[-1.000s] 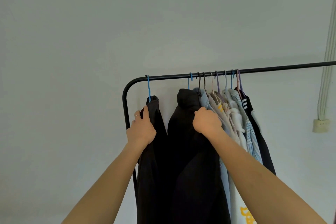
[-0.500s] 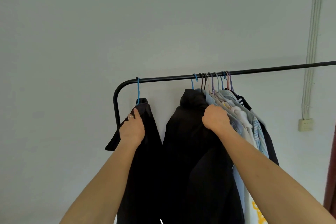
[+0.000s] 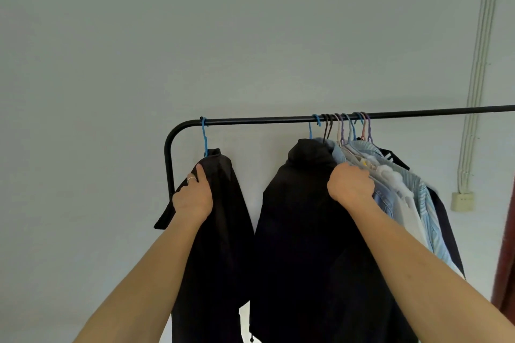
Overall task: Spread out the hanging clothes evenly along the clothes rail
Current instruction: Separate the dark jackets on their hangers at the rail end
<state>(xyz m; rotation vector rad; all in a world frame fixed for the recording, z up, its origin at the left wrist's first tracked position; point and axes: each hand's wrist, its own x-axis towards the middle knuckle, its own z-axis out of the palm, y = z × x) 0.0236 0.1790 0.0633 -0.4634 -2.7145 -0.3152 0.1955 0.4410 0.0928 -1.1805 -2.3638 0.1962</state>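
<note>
Left hand (image 3: pixel 193 198) grips the coat (image 3: pixel 223 217) at the rail (image 3: pixel 264 120) end; I've widened its gap from the crowded bunch (image 3: pixel 390 181) my right hand (image 3: pixel 349 185) clutches.

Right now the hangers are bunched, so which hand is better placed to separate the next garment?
Probably right hand: it grips clothes by the bunched hangers; left hand holds the lone black garment.

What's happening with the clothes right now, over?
Left hand grips the end black garment. Right hand grips the big black jacket. Other clothes bunched tight on the rail.
</note>
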